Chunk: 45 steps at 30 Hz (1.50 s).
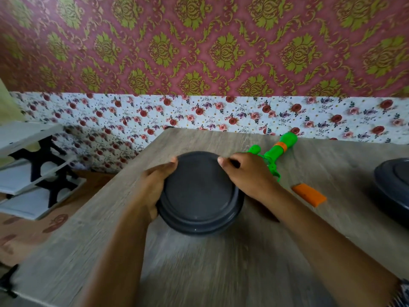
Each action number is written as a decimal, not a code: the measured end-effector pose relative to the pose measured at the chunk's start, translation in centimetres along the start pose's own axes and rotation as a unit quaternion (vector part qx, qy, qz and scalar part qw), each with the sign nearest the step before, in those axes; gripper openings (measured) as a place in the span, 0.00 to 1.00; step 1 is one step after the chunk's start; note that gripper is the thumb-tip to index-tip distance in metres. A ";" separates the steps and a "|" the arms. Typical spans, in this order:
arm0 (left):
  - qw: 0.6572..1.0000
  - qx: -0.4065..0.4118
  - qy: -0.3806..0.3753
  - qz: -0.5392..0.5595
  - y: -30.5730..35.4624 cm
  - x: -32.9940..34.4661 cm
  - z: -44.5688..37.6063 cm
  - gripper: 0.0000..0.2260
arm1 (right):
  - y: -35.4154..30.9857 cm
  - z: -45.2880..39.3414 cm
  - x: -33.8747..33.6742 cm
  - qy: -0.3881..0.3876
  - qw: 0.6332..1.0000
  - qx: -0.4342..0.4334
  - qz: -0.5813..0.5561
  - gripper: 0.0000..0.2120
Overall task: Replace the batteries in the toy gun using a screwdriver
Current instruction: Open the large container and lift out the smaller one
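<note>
A round dark grey lidded container (199,193) stands on the wooden table (221,262) in the middle. My left hand (155,187) grips its left side. My right hand (245,173) rests on its upper right rim, fingers curled on the lid's edge. Behind my right hand lies the green toy gun (278,149) with an orange band, partly hidden by the hand. An orange flat piece (308,194), perhaps the battery cover, lies on the table to the right. No screwdriver or batteries are in view.
A second dark grey lidded container (394,187) sits at the table's right edge of view. A wall with floral paper (221,114) runs close behind the table. Left of the table stands a white shelf rack with black brackets (37,169).
</note>
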<state>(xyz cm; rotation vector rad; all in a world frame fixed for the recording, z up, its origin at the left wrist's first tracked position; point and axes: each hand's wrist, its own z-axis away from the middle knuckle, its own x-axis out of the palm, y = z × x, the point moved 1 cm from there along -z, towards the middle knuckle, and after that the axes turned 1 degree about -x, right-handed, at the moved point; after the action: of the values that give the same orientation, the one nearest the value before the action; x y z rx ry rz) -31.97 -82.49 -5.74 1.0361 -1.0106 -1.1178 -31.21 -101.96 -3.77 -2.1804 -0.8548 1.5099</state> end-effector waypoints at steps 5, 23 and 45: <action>0.992 0.043 0.042 0.109 -0.1 0.7 0.0 0.33 | 0.0 3.4 1.0 -0.089 0.913 0.146 -0.370 0.19; 0.995 0.049 -0.056 0.070 0.1 4.0 1.8 0.10 | 2.6 3.4 -2.9 -0.073 0.832 0.218 -0.505 0.25; 0.956 -0.055 -0.287 0.033 3.0 39.8 -3.3 0.11 | 25.5 -1.4 -28.2 0.145 0.823 0.295 -0.463 0.06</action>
<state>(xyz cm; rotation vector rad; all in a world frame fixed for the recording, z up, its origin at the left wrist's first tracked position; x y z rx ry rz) -22.28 -120.86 0.43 0.5856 -1.4080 -1.4420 -29.92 -139.60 1.75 -1.1725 -0.9541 0.7556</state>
